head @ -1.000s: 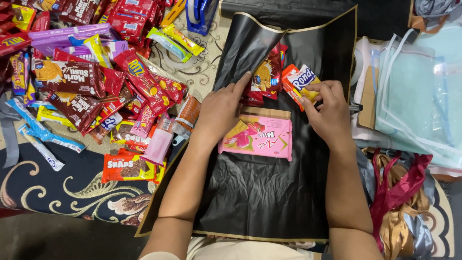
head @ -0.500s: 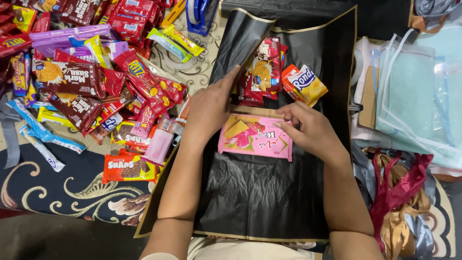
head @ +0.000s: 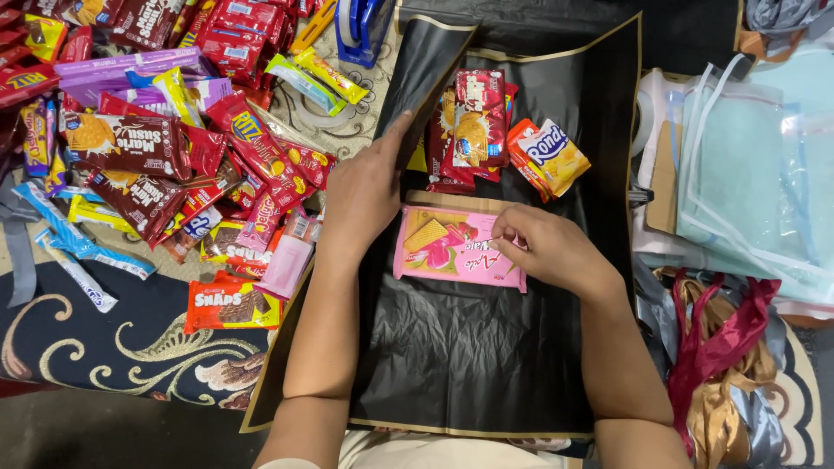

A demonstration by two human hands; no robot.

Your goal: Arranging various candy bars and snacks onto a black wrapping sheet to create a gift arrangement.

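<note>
Lying under right fingertips (head: pixel 508 236): pink wafer pack (head: pixel 443 252)

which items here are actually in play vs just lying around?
In play:
- left hand on the edge of the black wrapping sheet
- right hand on the pink wafer pack
- red biscuit packs and orange snack pack on the sheet

Lying about:
- snack pile on the rug
- blue tape dispenser
- clear bags
- ribbons

Bright, even, sharp; slight wrapper glare
</note>
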